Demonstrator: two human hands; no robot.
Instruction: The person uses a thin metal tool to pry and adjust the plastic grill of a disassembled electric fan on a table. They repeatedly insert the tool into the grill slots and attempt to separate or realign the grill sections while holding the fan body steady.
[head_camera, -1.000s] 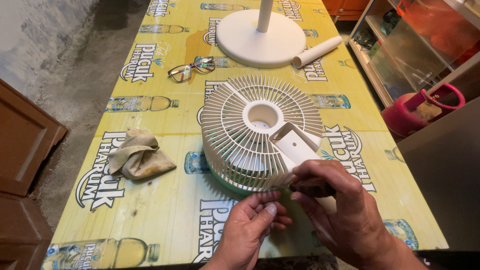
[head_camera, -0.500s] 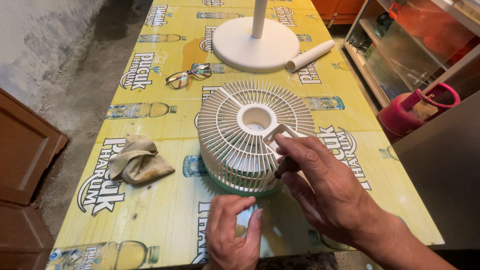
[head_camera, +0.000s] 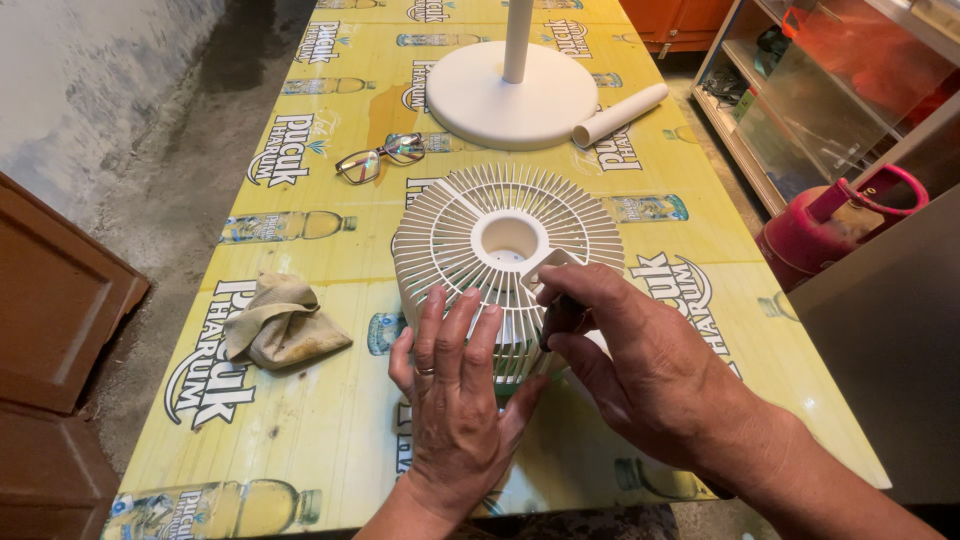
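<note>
Single head cam, looks steeply down & fwd along table (head_camera: 330, 400) (close over the hands), no 2nd view

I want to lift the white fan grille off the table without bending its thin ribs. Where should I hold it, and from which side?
Grip the fan grille by its solid outer rim, probably from both sides. The ribs are thin; the rim looks sturdier. The left hand already rests on the near edge, and the right hand is beside the hub.
</note>
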